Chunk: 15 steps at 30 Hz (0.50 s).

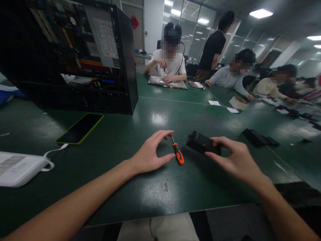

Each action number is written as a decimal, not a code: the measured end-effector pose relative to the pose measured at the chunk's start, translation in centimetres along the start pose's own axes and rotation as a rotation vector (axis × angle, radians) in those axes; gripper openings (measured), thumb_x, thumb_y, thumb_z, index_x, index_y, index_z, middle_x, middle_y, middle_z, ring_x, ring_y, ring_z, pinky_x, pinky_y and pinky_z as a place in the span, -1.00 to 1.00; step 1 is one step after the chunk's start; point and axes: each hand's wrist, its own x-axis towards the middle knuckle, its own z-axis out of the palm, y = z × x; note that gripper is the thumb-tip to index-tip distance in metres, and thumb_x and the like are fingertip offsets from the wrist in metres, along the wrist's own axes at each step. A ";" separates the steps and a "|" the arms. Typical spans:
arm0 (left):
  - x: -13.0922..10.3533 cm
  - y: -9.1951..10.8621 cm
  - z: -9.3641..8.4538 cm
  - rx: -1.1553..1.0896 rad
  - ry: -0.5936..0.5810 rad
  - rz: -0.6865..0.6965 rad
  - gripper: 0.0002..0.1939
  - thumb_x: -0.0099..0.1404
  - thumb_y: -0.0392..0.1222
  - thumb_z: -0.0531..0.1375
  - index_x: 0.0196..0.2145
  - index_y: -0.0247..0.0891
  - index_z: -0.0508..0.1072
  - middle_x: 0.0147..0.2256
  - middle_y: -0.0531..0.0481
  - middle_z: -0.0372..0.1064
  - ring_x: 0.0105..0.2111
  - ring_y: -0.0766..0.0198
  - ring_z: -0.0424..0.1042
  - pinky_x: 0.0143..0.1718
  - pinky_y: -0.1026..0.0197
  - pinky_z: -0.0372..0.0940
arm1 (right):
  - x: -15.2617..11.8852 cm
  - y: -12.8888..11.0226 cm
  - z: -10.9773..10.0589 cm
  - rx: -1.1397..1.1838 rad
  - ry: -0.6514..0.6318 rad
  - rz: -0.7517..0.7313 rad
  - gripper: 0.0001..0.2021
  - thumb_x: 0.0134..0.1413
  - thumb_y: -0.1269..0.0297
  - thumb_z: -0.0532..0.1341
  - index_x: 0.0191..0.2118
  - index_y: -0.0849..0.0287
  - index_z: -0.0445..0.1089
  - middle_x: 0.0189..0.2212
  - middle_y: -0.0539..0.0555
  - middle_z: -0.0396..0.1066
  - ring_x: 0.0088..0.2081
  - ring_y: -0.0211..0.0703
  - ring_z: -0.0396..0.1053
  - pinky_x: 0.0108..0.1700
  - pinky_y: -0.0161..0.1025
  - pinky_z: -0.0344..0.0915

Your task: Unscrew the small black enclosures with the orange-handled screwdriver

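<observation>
Orange-and-black screwdriver [179,154] lies beside the parted fingers of the left hand [150,153], while the right hand [234,158] pinches a black block [200,143] by its right end, presumably leaving its left free.

Behind the left grip [151,150] and the right grip [233,157], both forearms [87,197] are bare as far as visible; below and between them, pale cloth [173,229] is worn, marked by a thin darker line [150,225].
</observation>
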 end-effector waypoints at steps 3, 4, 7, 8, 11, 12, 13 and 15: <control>0.3 -0.2 -0.8 -0.023 -0.017 -0.011 -0.39 0.27 -0.11 0.41 0.23 -0.20 0.38 0.09 -0.14 0.47 0.04 0.06 0.49 0.11 -0.02 0.38 | 3.9 -4.3 4.3 0.148 -0.195 -0.236 -0.84 0.27 0.22 0.29 -0.12 0.13 0.37 -0.21 0.09 0.50 -0.23 -0.14 0.45 -0.16 -0.21 0.36; 0.5 -0.4 -1.1 -0.019 -0.048 -0.014 -0.50 0.27 -0.12 0.40 0.13 -0.21 0.45 0.02 -0.11 0.51 -0.01 0.08 0.51 0.06 0.01 0.40 | 4.8 -5.0 5.7 0.178 -0.242 -0.295 -0.84 0.27 0.23 0.29 -0.11 0.13 0.36 -0.20 0.10 0.49 -0.22 -0.14 0.44 -0.15 -0.20 0.36; 0.7 -0.9 -1.9 -0.006 -0.141 -0.018 -0.76 0.29 -0.16 0.39 -0.10 -0.23 0.56 -0.13 -0.05 0.54 -0.13 0.14 0.54 -0.04 0.10 0.41 | 6.1 -5.7 8.9 0.221 -0.328 -0.356 -0.84 0.28 0.27 0.28 -0.09 0.15 0.34 -0.17 0.11 0.48 -0.18 -0.12 0.44 -0.12 -0.19 0.37; 0.8 -1.1 -2.0 -0.003 -0.157 -0.023 -0.78 0.29 -0.17 0.39 -0.12 -0.23 0.57 -0.14 -0.04 0.54 -0.13 0.15 0.54 -0.05 0.11 0.41 | 6.2 -5.6 9.5 0.226 -0.335 -0.354 -0.82 0.28 0.27 0.28 -0.07 0.16 0.33 -0.14 0.13 0.48 -0.14 -0.10 0.45 -0.08 -0.17 0.39; 0.8 -1.4 -2.2 0.017 -0.195 -0.043 -0.72 0.32 -0.13 0.38 -0.03 -0.20 0.59 -0.07 -0.06 0.53 -0.08 0.14 0.54 0.00 0.09 0.40 | 5.6 -4.6 9.6 0.155 -0.293 -0.324 -0.66 0.28 0.16 0.31 0.06 0.18 0.32 0.07 0.24 0.41 0.10 0.05 0.39 0.13 -0.01 0.38; 0.7 -1.4 -2.2 0.031 -0.207 -0.053 -0.69 0.33 -0.12 0.37 0.01 -0.19 0.58 -0.05 -0.06 0.53 -0.06 0.13 0.53 0.03 0.07 0.40 | 5.3 -4.2 9.2 0.106 -0.275 -0.297 -0.57 0.27 0.10 0.32 0.13 0.18 0.30 0.14 0.27 0.38 0.15 0.10 0.36 0.17 0.06 0.36; 0.7 -1.3 -2.1 0.046 -0.217 -0.063 -0.67 0.33 -0.10 0.37 0.03 -0.18 0.58 -0.03 -0.07 0.52 -0.04 0.11 0.52 0.04 0.05 0.40 | 4.9 -3.8 8.7 0.059 -0.268 -0.253 -0.49 0.26 0.05 0.32 0.20 0.19 0.27 0.17 0.29 0.35 0.17 0.14 0.35 0.18 0.10 0.36; 0.7 -1.2 -2.0 0.070 -0.229 -0.085 -0.65 0.34 -0.09 0.36 0.05 -0.18 0.57 -0.01 -0.08 0.51 -0.01 0.09 0.51 0.07 0.02 0.39 | 4.3 -3.0 7.7 0.008 -0.289 -0.140 -0.40 0.28 0.02 0.30 0.29 0.21 0.21 0.15 0.30 0.37 0.12 0.15 0.40 0.14 0.12 0.40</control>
